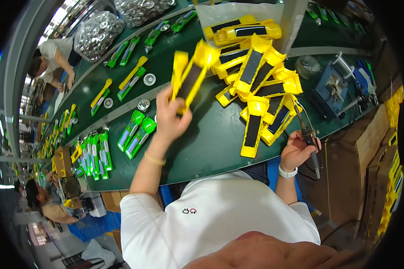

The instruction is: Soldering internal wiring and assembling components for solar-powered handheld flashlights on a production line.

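Shirt: our white shirt (215, 219) fills the lower middle of the view, closest to us, with both forearms rising from it toward the desk (211, 143).
Desk: we work at a long dark green desk that runs from the far left up to the upper right; its near edge curves just in front of our chest.
Left hand: our left hand (170, 117) is raised over the middle of the desk, a thin band on the wrist; its fingers (166, 96) are wrapped around the lower ends of two yellow housings (189, 74), which stand tilted up and away from us, clear of the desk surface.
Right hand: our right hand (296, 150) sits just off the near edge of the desk toward the right, a white watch on the wrist; its fingers (303, 136) are closed around a soldering iron (307, 134), tip pointing up toward the pile, cord hanging down.
Pile: a heap of yellow housings with dark panels (260, 85) lies between the two hands and beyond, toward the far edge, overlapping one another.
Green pieces: green housings (137, 132) lie in pairs left of our left hand, and more line the left end of the desk.
Holder: a blue stand (332, 89) sits near the right end of the desk.
Others: a person in white (54, 56) leans over the far left edge; another person (49, 204) sits below the left end.
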The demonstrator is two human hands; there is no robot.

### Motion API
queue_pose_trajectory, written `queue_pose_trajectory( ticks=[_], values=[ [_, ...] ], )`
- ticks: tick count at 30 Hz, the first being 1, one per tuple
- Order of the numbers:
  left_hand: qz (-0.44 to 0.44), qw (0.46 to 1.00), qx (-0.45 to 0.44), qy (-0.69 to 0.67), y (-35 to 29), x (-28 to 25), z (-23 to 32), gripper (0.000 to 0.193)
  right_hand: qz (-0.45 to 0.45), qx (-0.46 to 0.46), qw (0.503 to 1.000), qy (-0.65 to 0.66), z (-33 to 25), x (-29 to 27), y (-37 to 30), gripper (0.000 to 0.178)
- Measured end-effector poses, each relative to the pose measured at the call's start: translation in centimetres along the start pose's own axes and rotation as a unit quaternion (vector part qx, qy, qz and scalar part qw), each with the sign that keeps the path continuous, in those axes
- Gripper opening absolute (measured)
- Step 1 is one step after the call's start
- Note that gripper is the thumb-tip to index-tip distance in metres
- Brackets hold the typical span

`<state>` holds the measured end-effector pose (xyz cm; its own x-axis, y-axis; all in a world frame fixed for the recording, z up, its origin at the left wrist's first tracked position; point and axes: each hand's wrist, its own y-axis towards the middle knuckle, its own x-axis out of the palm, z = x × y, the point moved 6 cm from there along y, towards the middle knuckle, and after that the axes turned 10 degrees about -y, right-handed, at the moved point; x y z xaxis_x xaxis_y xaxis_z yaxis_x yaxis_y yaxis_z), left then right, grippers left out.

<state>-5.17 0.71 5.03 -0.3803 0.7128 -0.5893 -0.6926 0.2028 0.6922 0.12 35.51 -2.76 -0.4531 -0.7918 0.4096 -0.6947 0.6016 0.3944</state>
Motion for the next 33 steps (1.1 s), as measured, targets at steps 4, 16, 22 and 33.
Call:
queue_pose_trajectory(
  ticks=[4,16,22,33],
  values=[
    [-0.049,0.990,0.128,-0.030,13.3,5.4,-1.3,0.018,0.000,0.000,1.000,-0.011,0.4,-1.3,0.6,0.046],
    [-0.032,0.991,-0.091,-0.089,9.2,9.5,6.1,0.051,0.043,0.020,0.999,0.024,1.8,-2.8,0.6,0.044],
    [-0.161,0.979,-0.064,-0.107,-3.8,12.6,11.9,0.065,0.012,0.036,0.999,0.037,1.8,-2.4,0.9,0.043],
    [-0.103,0.972,0.208,-0.045,15.9,11.6,3.0,0.042,-0.005,0.048,0.997,0.054,2.9,-2.1,0.4,0.043]
  ],
)
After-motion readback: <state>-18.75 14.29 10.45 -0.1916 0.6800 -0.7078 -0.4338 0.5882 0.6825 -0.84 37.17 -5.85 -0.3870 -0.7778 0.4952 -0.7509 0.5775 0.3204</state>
